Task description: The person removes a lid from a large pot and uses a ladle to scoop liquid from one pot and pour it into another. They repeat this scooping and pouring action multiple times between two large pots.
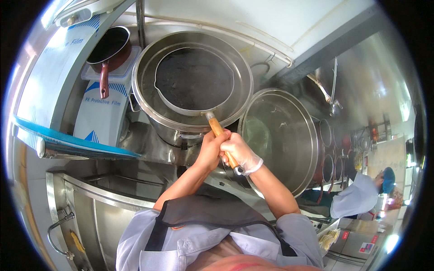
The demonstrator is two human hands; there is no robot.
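Both of my hands grip the wooden handle of a metal saucepan (195,79). My left hand (213,149), bare, closes round the handle's middle. Just beside it, my right hand (239,150) wears a clear plastic glove and holds the handle nearer its end. Dark liquid fills the pan, which is over the mouth of a large stainless steel stockpot (245,98). How far the pan dips into the pot cannot be told. A second wide steel pot (313,135) stands to the right, with cloudy liquid inside.
A dark red saucepan (127,50) rests on a plastic lid at upper left. Below is a steel sink (101,200) with a faucet (54,225). A wall tap (334,105) is beyond the second pot. Several pans hang at right, near another person (354,196) in a blue cap.
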